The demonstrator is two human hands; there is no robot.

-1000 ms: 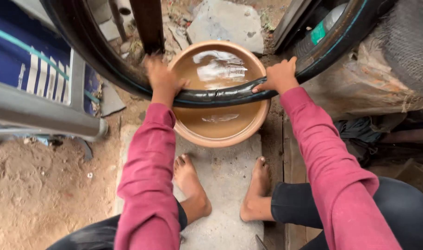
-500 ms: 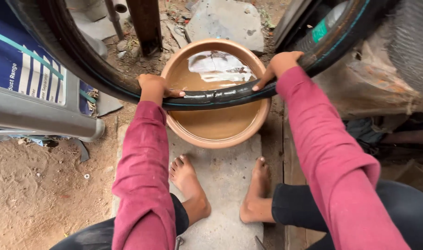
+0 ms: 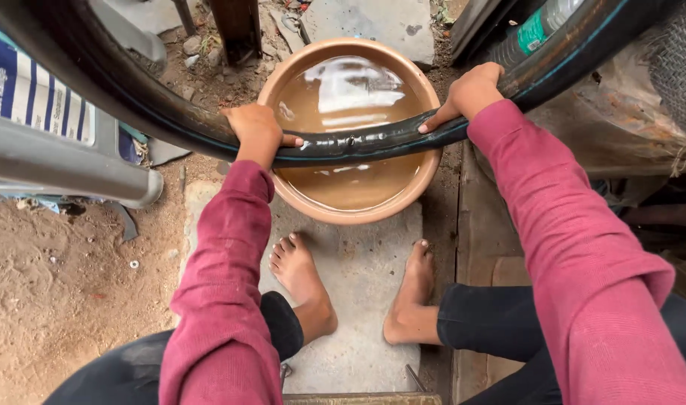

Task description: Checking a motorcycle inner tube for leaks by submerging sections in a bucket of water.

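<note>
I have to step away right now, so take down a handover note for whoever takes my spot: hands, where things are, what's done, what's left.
Left hand: gripping the black inner tube from above.
Right hand: gripping the same tube further along.
Tube: a stretch between the hands lies across the basin of brownish water, at the surface. The basin sits on a concrete slab in front of the bare feet.
Done: this stretch is at the water.
Left: likely the rest of the tube; no bubbles visible here.

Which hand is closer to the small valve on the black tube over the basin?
Left. The left hand grips the tube just beside the valve, thumb pointing toward it. The right hand holds the tube farther off, past the basin rim.
</note>
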